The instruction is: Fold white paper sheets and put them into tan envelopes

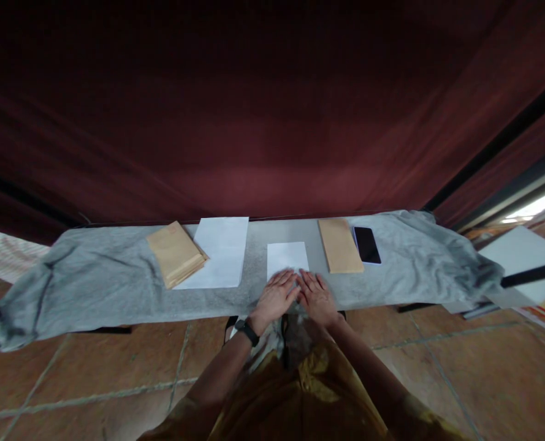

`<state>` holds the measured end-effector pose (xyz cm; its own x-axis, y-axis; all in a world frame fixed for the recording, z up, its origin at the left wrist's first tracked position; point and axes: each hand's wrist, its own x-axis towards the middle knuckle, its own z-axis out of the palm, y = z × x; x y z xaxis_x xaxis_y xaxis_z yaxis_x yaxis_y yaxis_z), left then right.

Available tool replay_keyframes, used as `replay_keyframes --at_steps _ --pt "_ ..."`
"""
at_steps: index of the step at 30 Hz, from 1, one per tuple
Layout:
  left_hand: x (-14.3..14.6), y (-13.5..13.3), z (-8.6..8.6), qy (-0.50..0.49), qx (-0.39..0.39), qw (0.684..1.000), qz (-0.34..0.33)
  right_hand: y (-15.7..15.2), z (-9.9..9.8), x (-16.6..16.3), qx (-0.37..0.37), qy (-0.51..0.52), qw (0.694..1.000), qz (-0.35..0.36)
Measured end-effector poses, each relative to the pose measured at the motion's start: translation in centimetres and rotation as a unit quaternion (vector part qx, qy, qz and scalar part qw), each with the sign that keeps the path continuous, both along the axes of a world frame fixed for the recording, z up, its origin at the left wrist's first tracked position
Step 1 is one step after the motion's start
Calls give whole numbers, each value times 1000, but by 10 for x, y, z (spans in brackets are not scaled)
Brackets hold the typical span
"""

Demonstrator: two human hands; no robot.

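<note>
A white sheet of paper (287, 254), perhaps folded, lies on the grey cloth in front of me. My left hand (278, 295) rests flat over its near left part, fingers stretched out; a dark band circles that wrist. Beside it my right hand (317, 297) lies flat on the near right part, its fingers pointing forward and slightly apart. The two hands almost meet at the thumbs and index fingers. They cover the near edge of the sheet.
Left of the sheet sits a stack of white paper (224, 251), partly overlapped by a pile of brown envelopes (175, 251). To the right are a brown envelope stack (341, 245) and a phone (367, 245). Grey cloth (111, 275) covers the narrow bench; a dark red curtain (272, 135) hangs behind.
</note>
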<state>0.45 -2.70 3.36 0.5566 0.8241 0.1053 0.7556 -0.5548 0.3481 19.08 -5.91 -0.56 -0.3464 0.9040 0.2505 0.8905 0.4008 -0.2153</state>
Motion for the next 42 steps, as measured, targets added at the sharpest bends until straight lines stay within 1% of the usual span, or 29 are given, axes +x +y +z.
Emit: replay_keyframes --at_steps 5,9,13,18,22,26,28,31,33,34,37,39,40,42 --pt "21 45 -15 41 -27 998 -43 1 3 -3 4 1 1000 -9" --pt "33 76 -24 58 -19 997 -39 0 5 -3 8 12 1000 -15" --pt "35 96 -28 63 8 998 -5 0 4 -4 19 25 999 -19" --pt "25 104 -36 57 33 995 71 1 5 -3 17 34 999 -14" --pt "6 98 -42 45 47 991 121 1 7 -3 -4 35 999 -12" --pt "-15 87 -44 46 52 984 166 2 5 -2 -14 33 999 -15" --pt "-22 80 -43 56 51 981 178 3 3 -2 -13 33 999 -16" --pt "-31 66 -40 61 46 981 180 3 1 -2 -9 33 999 -17" --pt "-35 50 -37 53 53 984 164 2 0 -2 -4 31 999 -17" --pt "-37 41 -35 48 59 986 146 2 0 -2 -1 30 999 -17" --pt "-42 10 -33 49 70 995 46 1 1 -2 7 25 1000 -15" --pt "-43 -8 -31 59 73 996 -3 0 1 -2 9 22 1000 -12" --pt "-43 -15 -31 64 75 995 -10 -1 1 -1 10 21 1000 -11" --pt "-41 -23 -29 72 79 994 -4 -2 2 -1 9 20 1000 -11"
